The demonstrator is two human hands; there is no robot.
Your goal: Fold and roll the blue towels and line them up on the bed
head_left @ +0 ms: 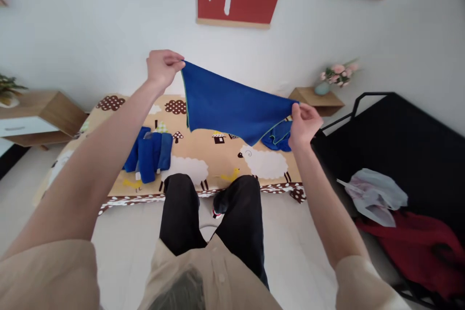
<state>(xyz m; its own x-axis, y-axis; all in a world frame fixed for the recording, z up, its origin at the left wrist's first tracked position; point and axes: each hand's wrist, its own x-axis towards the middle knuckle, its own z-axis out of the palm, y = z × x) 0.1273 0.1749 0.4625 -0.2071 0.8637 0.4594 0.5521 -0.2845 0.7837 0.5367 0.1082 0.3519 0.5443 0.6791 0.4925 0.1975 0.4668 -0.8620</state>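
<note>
My left hand (162,67) pinches one corner of a blue cloth (228,104) and holds it high. My right hand (304,125) pinches the opposite corner, lower and to the right. The cloth hangs stretched between both hands in the air, above a low table covered by a sheep-patterned tablecloth (203,155). On the table's left lies a pile of folded blue cloths (148,154). Another crumpled blue cloth (278,136) lies on the table's right, just under my right hand.
My legs in black trousers (214,218) stand before the table. A black bin (399,155) at the right holds a white plastic bag (374,196) and red fabric (417,247). A wooden cabinet (39,116) stands left, a flower vase (336,77) on a shelf behind.
</note>
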